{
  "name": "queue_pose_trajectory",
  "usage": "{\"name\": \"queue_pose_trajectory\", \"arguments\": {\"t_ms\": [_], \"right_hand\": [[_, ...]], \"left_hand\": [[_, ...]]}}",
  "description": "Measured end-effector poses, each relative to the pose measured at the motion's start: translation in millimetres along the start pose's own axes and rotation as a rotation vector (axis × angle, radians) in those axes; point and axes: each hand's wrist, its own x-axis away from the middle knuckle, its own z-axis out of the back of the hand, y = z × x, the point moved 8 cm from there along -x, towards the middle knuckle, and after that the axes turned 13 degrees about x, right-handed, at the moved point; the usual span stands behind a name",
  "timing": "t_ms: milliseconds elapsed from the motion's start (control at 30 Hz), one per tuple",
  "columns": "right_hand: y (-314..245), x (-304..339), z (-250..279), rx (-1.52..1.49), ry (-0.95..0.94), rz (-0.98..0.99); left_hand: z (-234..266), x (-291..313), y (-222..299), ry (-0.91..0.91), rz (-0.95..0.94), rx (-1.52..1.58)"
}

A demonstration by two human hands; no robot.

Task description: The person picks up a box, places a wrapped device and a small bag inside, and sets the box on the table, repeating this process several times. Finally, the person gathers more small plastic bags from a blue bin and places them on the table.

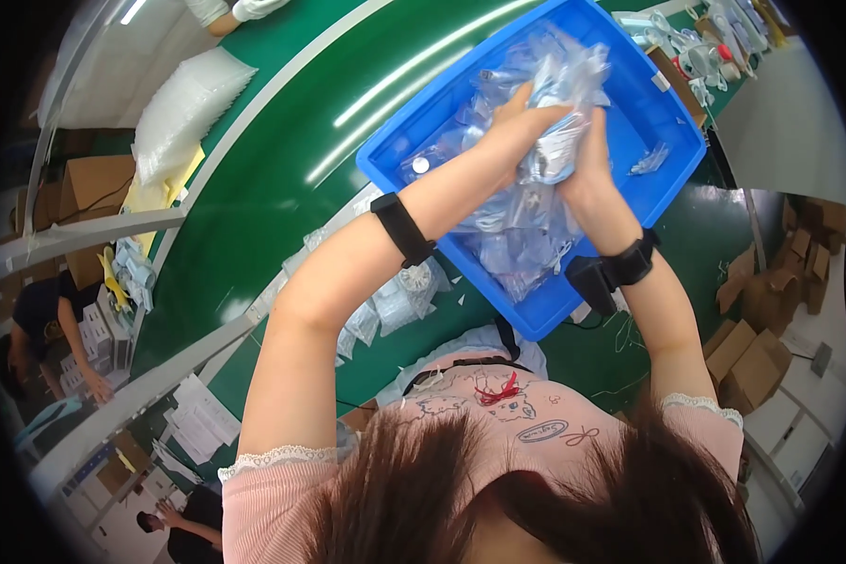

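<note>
Both my hands are raised over a blue plastic bin [634,103], closed around a bundle of clear plastic bags [566,83] with pale contents. My left hand [524,120] grips it from the left, its thumb across the front. My right hand [587,162] holds the other side, its fingers partly hidden behind the plastic. The upper end of the bundle is smeared by motion. Below it, more clear bags [517,254] lie heaped in the bin, and a small bag [650,160] rests apart by the right wall.
The bin stands on a green table [282,169]. Flat bags [385,305] lie under my left forearm. A bubble-wrap pillow [188,103] sits at the far left, beyond a metal rail [150,376]. Assorted bagged parts [705,56] are at far right; cardboard boxes [752,367] stand lower right. Other people work at left.
</note>
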Motion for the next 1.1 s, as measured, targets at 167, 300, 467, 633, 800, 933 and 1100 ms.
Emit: {"name": "queue_pose_trajectory", "arguments": {"t_ms": [167, 300, 467, 633, 800, 933, 1100], "right_hand": [[-28.8, 24.8, 1.3, -0.038, 0.004, 0.168], [-34.6, 42.7, 5.8, -0.046, 0.013, 0.256], [-64.0, 67.0, -7.3, 0.089, -0.024, 0.378], [-70.9, 96.7, -41.6, 0.193, -0.044, 0.426], [-69.6, 93.4, -82.1, 0.304, -0.294, 0.452], [-77.1, 80.4, -90.6, 0.331, -0.342, 0.452], [-38.9, 113.8, -127.2, 0.363, -0.386, 0.443]], "left_hand": [[-24.3, 14.9, 11.6, 0.037, -0.120, -0.269], [-37.6, 20.0, 9.7, 0.010, -0.182, -0.249], [-62.2, 60.9, 40.2, 0.095, -0.320, -0.446], [-63.5, 88.9, 57.9, 0.065, -0.414, -0.325], [-49.0, 129.1, 86.4, 0.270, -0.548, -0.365], [-68.1, 146.9, 98.6, 0.235, -0.574, -0.365], [-47.5, 205.0, 109.3, 0.256, -0.659, -0.349]]}}
